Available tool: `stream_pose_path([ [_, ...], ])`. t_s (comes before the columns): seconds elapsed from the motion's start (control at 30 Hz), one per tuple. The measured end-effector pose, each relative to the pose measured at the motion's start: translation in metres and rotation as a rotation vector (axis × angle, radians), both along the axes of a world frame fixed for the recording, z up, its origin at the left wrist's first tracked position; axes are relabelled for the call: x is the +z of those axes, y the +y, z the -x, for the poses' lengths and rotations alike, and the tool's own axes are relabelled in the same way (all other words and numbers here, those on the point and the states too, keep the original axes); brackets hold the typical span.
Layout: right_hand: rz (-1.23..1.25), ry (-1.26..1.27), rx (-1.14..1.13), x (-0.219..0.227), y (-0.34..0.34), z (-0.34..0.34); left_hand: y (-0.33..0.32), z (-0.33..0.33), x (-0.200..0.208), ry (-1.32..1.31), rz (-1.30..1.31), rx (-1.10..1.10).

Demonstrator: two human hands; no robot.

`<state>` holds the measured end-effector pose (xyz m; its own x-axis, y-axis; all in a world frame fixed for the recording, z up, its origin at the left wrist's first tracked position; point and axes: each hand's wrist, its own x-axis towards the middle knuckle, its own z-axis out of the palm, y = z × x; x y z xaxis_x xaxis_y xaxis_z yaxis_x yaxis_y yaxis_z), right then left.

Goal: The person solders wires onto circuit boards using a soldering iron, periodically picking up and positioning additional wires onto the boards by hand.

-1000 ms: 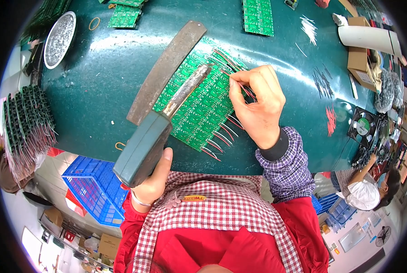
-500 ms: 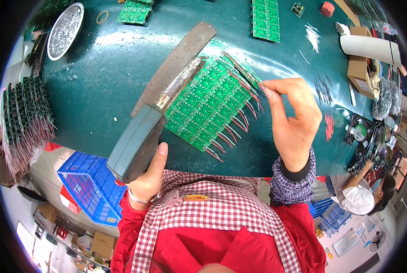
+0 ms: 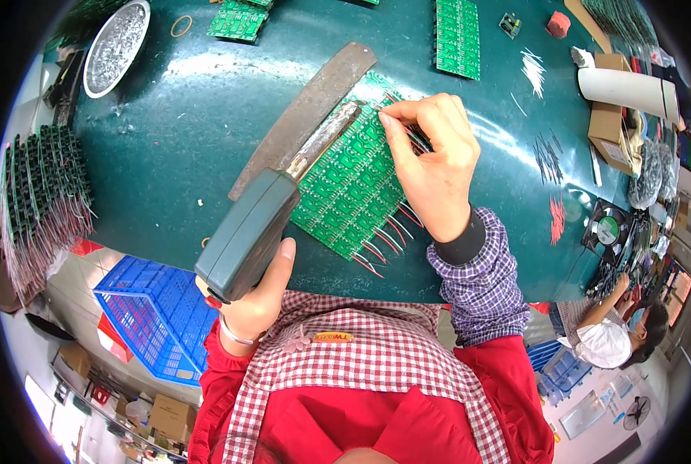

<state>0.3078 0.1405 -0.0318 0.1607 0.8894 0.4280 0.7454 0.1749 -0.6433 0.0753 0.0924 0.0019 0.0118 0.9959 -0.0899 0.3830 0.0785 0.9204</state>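
Observation:
A green circuit board panel (image 3: 345,182) lies slanted on the table, with several red, white and black wires (image 3: 395,230) sticking out along its right side. My left hand (image 3: 259,298) is wrapped round the dark green handle of a soldering gun (image 3: 254,224). The gun's worn metal barrel points up and right over the panel's left part, its tip near the upper edge. Beside the barrel, along the panel's left edge, lies a flat brown metal bar (image 3: 303,116). My right hand (image 3: 438,158) pinches a thin wire at the panel's upper part; its fingers hide part of the wires.
Further panels (image 3: 457,39) lie at the far side. White (image 3: 532,73), black (image 3: 549,158) and red wire pieces (image 3: 557,220) lie at the right, near a fan (image 3: 610,226). A metal dish (image 3: 117,48) stands far left; wired boards (image 3: 47,201) hang over the left edge. Another person sits at the right.
My right hand has moved left and away from me, from the panel's right edge to over its upper part. The soldering gun has shifted slightly right.

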Motion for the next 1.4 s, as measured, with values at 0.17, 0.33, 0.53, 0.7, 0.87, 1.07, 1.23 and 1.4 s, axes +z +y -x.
stream_pose_path([
  [0.17,-0.005,-0.019,-0.006,-0.002,0.000,0.001,0.004,-0.005,0.001,-0.027,0.025,-0.011],
  [0.33,-0.014,-0.034,-0.002,-0.002,0.001,0.001,0.002,-0.005,-0.003,0.017,-0.001,-0.026],
  [0.53,-0.014,-0.049,-0.003,-0.003,0.001,0.001,0.000,-0.002,-0.007,0.084,-0.036,-0.076],
  [0.7,0.002,-0.052,-0.014,-0.002,0.001,0.002,0.001,-0.002,-0.007,0.076,-0.036,-0.083],
  [0.87,0.002,-0.051,-0.020,-0.003,0.002,0.002,0.004,-0.003,-0.006,0.058,-0.019,-0.072],
  [1.07,-0.004,-0.004,-0.024,-0.005,0.002,0.004,0.002,-0.001,-0.009,0.086,-0.066,-0.105],
  [1.23,0.008,0.003,-0.021,-0.004,0.003,0.003,-0.001,-0.001,-0.005,0.004,0.029,0.013],
  [1.4,0.003,0.005,-0.019,-0.004,0.003,0.003,-0.002,0.003,-0.007,0.024,-0.009,0.002],
])
